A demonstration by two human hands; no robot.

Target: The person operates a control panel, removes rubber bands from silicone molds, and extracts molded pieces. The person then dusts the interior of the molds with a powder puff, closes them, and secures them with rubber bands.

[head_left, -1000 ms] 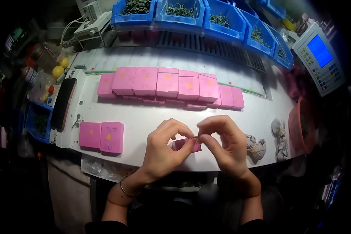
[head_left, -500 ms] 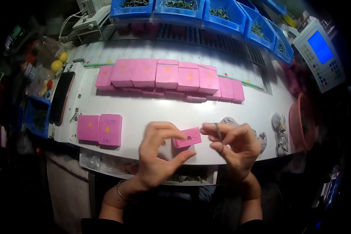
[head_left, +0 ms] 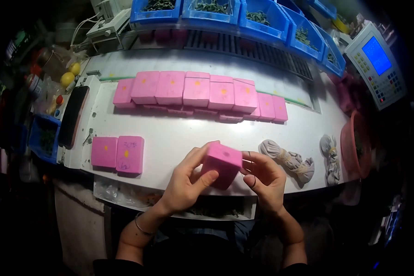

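"Where is the pink block (head_left: 221,171)?"

"In the person's left hand (head_left: 186,184), which is closed around it, thumb on the near face. The block tilts over the near part of the white surface (head_left: 170,131)."

"And the right hand (head_left: 267,181)?"

"Just beside the block, thumb and forefinger apart and curved. Thin dark marks show near both fingertips; whether it holds something cannot be told."

"What lies around them?"

"Two tied cloth bundles (head_left: 287,161) to the right, two marked blocks (head_left: 130,156) to the left, and a row of similar blocks (head_left: 197,89) beyond."
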